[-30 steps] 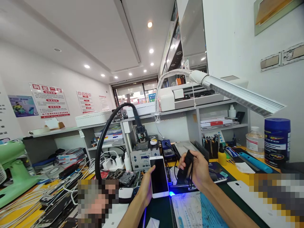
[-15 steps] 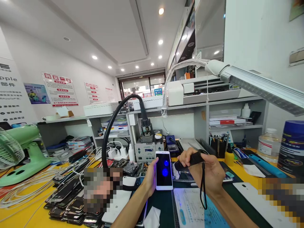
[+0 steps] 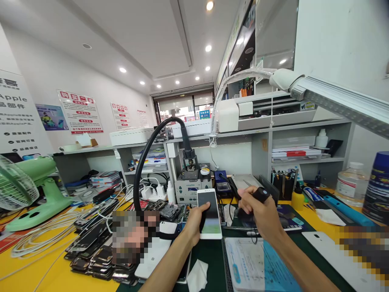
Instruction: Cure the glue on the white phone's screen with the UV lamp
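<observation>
A white-framed smartphone [image 3: 209, 221] stands tilted up above the dark green mat, its screen grey and dim. My left hand [image 3: 194, 222] is closed on its left edge, with the thumb lying across the screen. My right hand [image 3: 258, 209], to the right of the phone, is wrapped round a small black flashlight [image 3: 261, 194] whose end sticks out above the fingers. Its wrist strap hangs below the hand. Under that hand lies a blue-and-white printed sheet [image 3: 246, 255]. A crumpled white tissue [image 3: 197, 275] rests in front of the phone.
Stacked phone parts [image 3: 100, 259] and white cables [image 3: 42, 239] spread over the yellow tabletop at left, near a green fan [image 3: 45, 198]. A soldering or hot-air station [image 3: 187, 188] stands behind the phone. A lamp [image 3: 334, 103] overhangs the right side, above bottles [image 3: 351, 184].
Blue-violet spots on the phone screen are gone. My right hand has turned the flashlight so that it points away. My left thumb has moved onto the screen. The view has shifted slightly.
</observation>
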A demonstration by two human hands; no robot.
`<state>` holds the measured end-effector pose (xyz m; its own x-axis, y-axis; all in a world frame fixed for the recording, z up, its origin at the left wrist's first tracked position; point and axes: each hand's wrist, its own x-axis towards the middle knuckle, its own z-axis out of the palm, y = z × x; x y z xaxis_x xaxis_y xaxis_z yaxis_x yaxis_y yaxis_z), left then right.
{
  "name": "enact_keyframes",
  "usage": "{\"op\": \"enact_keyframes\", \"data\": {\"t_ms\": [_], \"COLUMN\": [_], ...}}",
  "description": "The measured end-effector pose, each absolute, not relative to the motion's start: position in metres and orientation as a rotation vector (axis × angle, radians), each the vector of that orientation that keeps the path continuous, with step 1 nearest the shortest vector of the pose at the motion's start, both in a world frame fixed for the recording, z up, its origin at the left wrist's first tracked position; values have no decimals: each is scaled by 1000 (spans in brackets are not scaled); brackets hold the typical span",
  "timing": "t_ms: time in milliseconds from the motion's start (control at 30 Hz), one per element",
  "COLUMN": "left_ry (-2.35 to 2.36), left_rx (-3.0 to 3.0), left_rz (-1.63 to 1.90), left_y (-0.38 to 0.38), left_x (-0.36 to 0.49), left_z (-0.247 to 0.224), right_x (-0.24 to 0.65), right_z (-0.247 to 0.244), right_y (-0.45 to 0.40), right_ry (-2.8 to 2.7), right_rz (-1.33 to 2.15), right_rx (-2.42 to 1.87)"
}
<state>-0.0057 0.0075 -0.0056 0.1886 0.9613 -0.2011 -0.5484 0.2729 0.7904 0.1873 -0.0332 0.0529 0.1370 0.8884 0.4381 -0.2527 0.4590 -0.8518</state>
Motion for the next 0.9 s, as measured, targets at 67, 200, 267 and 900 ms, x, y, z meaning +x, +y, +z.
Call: {"op": "enact_keyframes", "data": {"t_ms": [67, 200, 267, 900], "left_ry": [793, 670, 568, 489], "left_rx": [655, 661, 656, 612], "left_rz": [1130, 975, 939, 779], "left_y": [9, 7, 2, 3], "left_x": [-7, -13, -18, -31], "left_z": [-5, -5, -4, -17], "right_x": [189, 194, 196, 187], "right_z": [52, 51, 50, 37], "right_y": [-27, -19, -17, -19], "right_ry": [-1042, -976, -966, -1147], "right_rz": [950, 976, 1001, 1128], "right_rx": [-714, -747, -761, -802]}}
